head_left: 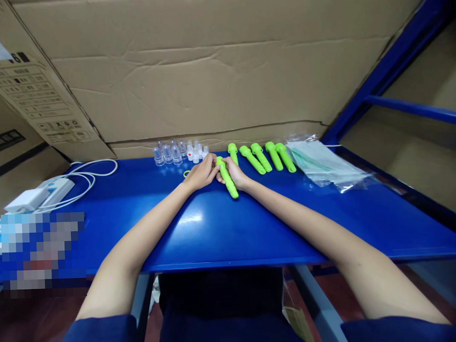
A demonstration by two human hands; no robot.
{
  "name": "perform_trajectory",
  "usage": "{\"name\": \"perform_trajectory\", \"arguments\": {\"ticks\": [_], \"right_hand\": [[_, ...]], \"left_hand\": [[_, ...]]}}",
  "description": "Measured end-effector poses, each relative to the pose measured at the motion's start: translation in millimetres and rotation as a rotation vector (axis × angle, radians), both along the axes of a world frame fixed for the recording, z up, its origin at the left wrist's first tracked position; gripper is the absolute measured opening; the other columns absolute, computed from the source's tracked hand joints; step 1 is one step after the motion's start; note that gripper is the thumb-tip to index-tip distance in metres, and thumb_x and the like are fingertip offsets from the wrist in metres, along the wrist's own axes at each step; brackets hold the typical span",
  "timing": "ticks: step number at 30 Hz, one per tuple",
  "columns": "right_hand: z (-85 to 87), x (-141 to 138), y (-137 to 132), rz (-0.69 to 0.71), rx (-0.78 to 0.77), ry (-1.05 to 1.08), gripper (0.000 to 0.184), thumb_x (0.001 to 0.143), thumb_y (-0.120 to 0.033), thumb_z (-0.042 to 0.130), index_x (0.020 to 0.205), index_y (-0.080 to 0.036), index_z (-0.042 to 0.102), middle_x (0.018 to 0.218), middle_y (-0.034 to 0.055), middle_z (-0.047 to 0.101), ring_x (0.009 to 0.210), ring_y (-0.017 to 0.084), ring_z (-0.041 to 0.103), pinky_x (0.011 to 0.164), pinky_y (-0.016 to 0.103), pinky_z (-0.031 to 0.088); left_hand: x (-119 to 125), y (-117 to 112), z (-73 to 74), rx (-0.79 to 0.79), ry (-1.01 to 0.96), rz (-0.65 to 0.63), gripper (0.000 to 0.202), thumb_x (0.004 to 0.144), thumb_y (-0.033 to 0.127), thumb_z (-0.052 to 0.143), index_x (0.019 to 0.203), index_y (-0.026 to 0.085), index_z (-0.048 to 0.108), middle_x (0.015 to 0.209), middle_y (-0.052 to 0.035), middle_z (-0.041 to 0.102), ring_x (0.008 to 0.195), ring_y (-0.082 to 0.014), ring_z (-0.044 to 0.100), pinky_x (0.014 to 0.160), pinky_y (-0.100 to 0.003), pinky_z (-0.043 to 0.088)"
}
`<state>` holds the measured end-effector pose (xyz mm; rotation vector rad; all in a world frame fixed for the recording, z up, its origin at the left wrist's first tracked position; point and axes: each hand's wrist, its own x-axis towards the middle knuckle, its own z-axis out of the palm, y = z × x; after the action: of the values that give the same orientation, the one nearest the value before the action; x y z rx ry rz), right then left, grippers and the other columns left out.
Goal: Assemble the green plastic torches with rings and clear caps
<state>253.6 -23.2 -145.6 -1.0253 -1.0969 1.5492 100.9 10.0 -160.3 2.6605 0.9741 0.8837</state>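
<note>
A lime-green flashlight [230, 185], slim and tube-shaped, is held over the blue table with its narrow end tilted toward me. My right hand [236, 173] is closed around its body from the right. At the wider head end, my left hand [202, 174] has its fingers closed against it; the fingertips are partly hidden. A thin yellow-green ring [186, 174] lies just left of my left wrist. Behind my hands and to their right, several similar green flashlights [274, 156] lie in a loose row.
Several clear, bullet-shaped plastic pieces [167, 153] and small white-based ones [196, 153] stand at the back. A clear bag with face masks [325, 162] lies right. A power strip [56, 191] with white cables is at left. Cardboard [210, 82] walls the back; a blue frame rises right.
</note>
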Motion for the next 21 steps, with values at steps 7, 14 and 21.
{"name": "perform_trajectory", "arguments": {"ticks": [7,14,21], "right_hand": [[-0.3,3.6,1.3,0.027,-0.002,0.002,0.044,0.105,-0.042,0.017,0.092,-0.021,0.053,0.041,-0.0029,0.044,0.031,0.014,0.038,0.033,0.022,0.028],[-0.7,-0.3,0.5,-0.027,0.061,0.050,0.035,0.107,-0.049,0.035,0.090,-0.022,0.049,0.056,-0.0029,0.055,0.038,0.011,0.051,0.035,0.020,0.034],[-7.8,-1.1,2.8,-0.098,0.137,0.025,0.024,0.097,-0.034,0.068,0.093,-0.020,0.049,0.065,-0.0047,0.062,0.049,0.010,0.060,0.045,0.019,0.047]], "left_hand": [[1.7,0.6,1.2,0.060,0.012,-0.046,0.025,0.105,0.040,0.034,0.117,0.020,0.045,0.131,-0.0167,0.057,0.121,-0.0271,0.060,0.100,-0.042,0.053],[0.3,3.2,-1.1,0.008,-0.086,0.010,0.023,0.105,0.035,0.038,0.121,0.020,0.044,0.125,-0.0156,0.058,0.112,-0.0262,0.064,0.095,-0.043,0.055],[-1.0,4.7,-2.2,0.053,-0.112,0.016,0.022,0.104,0.029,0.038,0.120,0.019,0.050,0.128,-0.0154,0.058,0.122,-0.0255,0.059,0.106,-0.043,0.050]]}}
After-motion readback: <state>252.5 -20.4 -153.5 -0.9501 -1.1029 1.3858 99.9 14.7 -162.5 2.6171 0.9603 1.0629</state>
